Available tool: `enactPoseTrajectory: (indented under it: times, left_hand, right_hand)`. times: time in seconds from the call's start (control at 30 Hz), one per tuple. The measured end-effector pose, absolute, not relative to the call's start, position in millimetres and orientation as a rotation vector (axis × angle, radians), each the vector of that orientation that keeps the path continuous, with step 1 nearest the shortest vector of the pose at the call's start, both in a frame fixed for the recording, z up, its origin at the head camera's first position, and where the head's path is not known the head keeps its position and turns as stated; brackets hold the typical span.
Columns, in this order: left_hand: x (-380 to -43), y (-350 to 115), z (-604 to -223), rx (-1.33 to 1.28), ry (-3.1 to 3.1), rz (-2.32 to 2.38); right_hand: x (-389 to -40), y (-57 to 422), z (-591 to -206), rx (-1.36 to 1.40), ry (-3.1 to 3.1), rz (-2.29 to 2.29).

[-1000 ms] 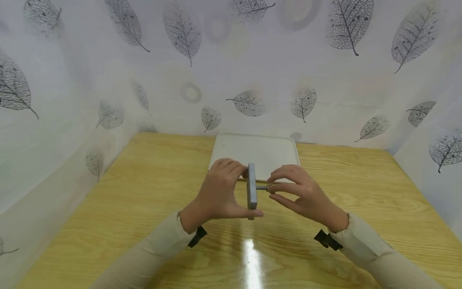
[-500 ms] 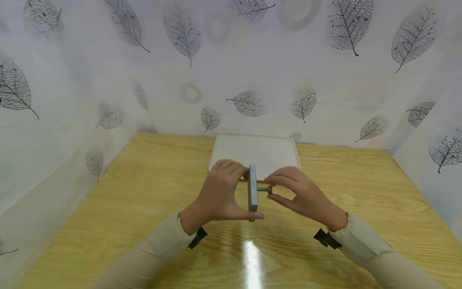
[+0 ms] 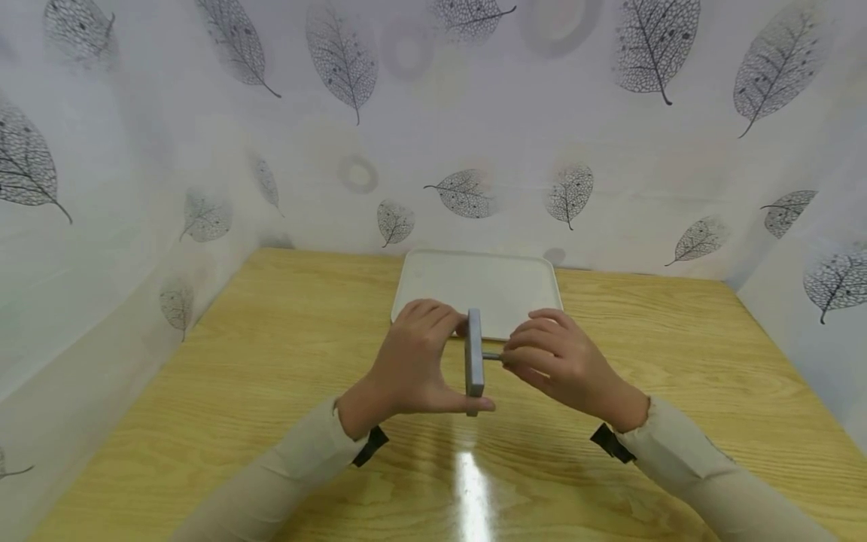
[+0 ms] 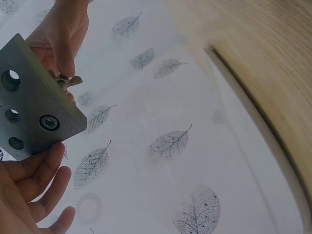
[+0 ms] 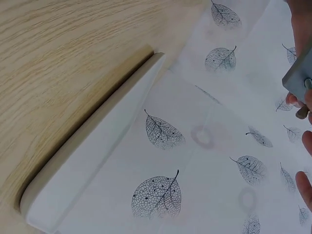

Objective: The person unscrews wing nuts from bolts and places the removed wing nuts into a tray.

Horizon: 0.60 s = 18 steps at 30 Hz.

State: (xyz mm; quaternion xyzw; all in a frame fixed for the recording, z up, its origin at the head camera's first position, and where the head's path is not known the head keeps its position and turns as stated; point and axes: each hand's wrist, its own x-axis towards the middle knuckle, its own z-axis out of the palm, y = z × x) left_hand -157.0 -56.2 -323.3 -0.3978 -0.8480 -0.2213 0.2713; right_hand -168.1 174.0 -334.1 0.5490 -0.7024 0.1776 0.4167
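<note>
My left hand (image 3: 410, 363) grips a grey metal plate (image 3: 474, 354) by its edges, thumb below and fingers above, holding it upright over the table. In the left wrist view the plate (image 4: 36, 105) has several holes, and a hex-socket bolt head (image 4: 49, 122) sits in one of them. The bolt's shank (image 3: 491, 356) sticks out to the right of the plate. On that side my right hand (image 3: 567, 365) pinches a brass-coloured wing nut (image 4: 63, 82) on the bolt. The right fingers hide most of the nut in the head view.
A white tray (image 3: 484, 278) lies at the back of the wooden table (image 3: 284, 339), behind the hands. A white curtain (image 3: 433, 135) with a leaf print hangs behind the table and along its sides.
The right fingers have shifted about the wing nut, which showed half a second ago and is now covered by them. The left hand and plate have barely moved.
</note>
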Motion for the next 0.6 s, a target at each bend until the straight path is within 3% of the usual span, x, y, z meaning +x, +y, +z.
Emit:
enactPoseTrajectory:
  times: [0.4, 0.6]
  left_hand:
    - [-156.0, -56.2, -321.5, -1.069, -2.278, -0.592]
    - [-155.7, -56.3, -321.1, -1.073, -2.277, -0.589]
  right_hand:
    - [-169.2, 177.4, -332.5, 1.540, -1.881, 0.508]
    - [-163.5, 181.2, -332.1, 1.489, -2.084, 0.603]
